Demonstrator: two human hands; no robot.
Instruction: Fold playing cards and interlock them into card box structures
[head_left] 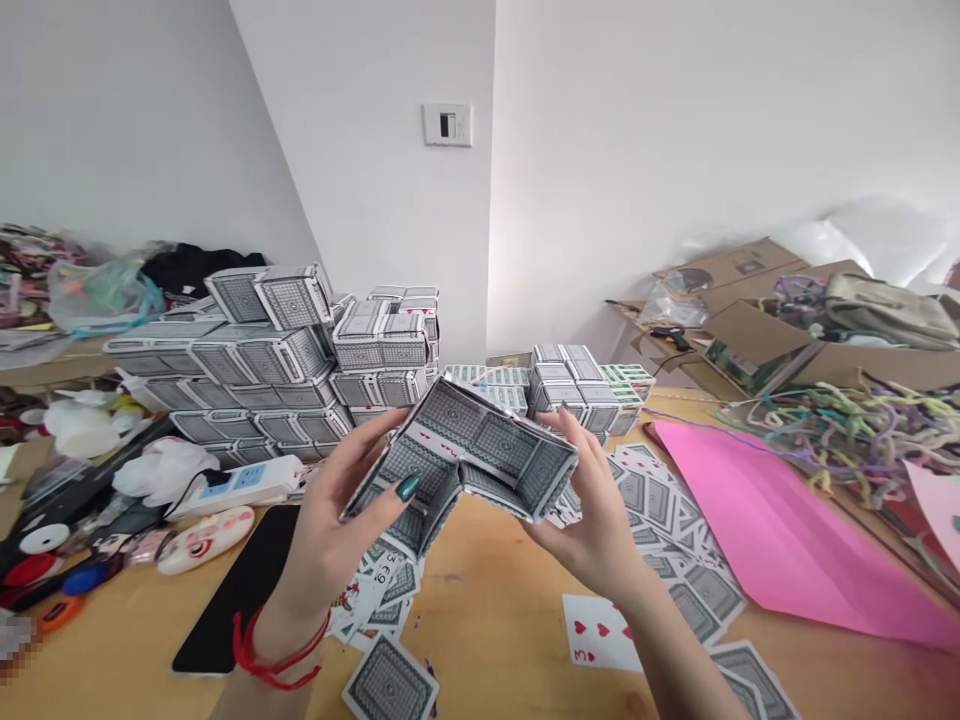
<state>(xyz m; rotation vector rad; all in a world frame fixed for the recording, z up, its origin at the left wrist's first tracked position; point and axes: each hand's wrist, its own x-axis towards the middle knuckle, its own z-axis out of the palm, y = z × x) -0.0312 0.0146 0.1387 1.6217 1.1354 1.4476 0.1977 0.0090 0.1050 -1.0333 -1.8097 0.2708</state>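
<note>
Holding the card shell (pixel 491 440) at the middle of the frame, raised above the tabletop (pixel 487 600), between left hand (pixel 326 540) and right hand (pixel 592 510), in contact with both and so nearer to neither. Stretching mainly from left to right across the frame, bent near the top, notched toward the bottom, and tipped to show the hollow inside. Grasping the left end with the left fingers, with the thumb (pixel 380 512) laid on the inner face and the rest curled behind. Clasping the right end with the right fingers, between upper and lower edges; cannot tell how firmly. Reaching up from lower left and lower right with forearms angled inward and palms roughly opposed, above loose cards (pixel 390 680) near the bottom and short of stacked boxes (pixel 292 355) at left of centre.
</note>
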